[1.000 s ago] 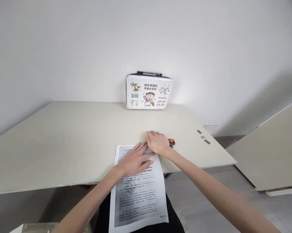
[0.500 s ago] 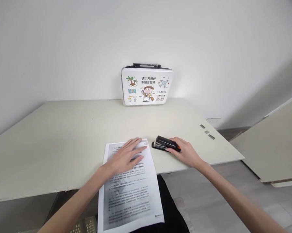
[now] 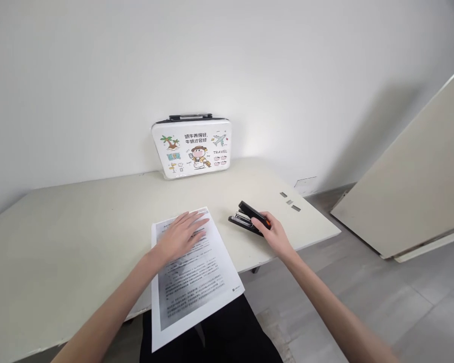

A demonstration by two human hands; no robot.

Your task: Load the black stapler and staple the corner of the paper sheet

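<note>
A printed sheet of paper [image 3: 207,267] lies on the table, its lower part hanging past the front edge over my lap. My left hand [image 3: 177,237] rests flat on the upper part of the page, fingers stretched out. To the right of the sheet, my right hand [image 3: 274,234] grips a black stapler [image 3: 251,217] by its rear end. The stapler's jaws are parted and face left, a short gap away from the paper's right edge. Whether there are more sheets beneath the top one, I cannot tell.
A white case [image 3: 192,151] with cartoon prints and a black handle stands against the wall at the back of the table [image 3: 90,232]. Slots are cut in the tabletop's right side. A pale panel [image 3: 411,186] leans at the right above the grey floor.
The view has turned to the right, so the case and table sit further left. The stapler's upper arm has lifted further from its base. My left hand stays on the paper.
</note>
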